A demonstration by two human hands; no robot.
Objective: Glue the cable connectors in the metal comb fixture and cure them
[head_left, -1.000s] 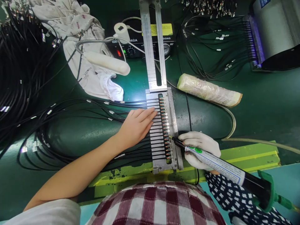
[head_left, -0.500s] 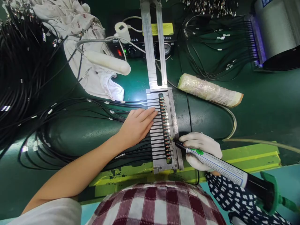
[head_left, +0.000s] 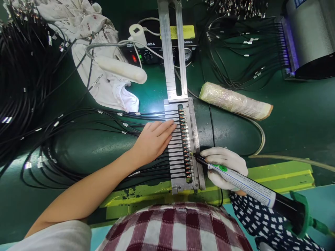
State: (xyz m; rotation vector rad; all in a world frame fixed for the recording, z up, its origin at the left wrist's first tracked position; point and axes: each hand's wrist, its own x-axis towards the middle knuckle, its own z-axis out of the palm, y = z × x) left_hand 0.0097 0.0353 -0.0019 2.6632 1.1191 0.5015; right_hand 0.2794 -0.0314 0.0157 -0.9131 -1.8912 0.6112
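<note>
A slotted metal fixture [head_left: 195,139] lies in the middle, with a row of black cables [head_left: 154,169] running into it from the left and small connectors [head_left: 186,142] lined up along its slot. My left hand [head_left: 154,141], bare, rests flat on the cables and the fixture's left part, fingers stretched out towards the connectors. My right hand [head_left: 226,165], in a white glove, is wrapped round a dispensing syringe [head_left: 243,184]. The syringe's tip is at the lower connectors, near the slot's right edge.
A black control box [head_left: 149,55] stands at the back under a metal rail [head_left: 167,62]. White cloth [head_left: 99,80] and a white handle [head_left: 123,70] lie left of it. A wrapped block [head_left: 235,101] and a grey cylindrical machine [head_left: 309,38] are on the right; cable bundles [head_left: 23,76] at far left.
</note>
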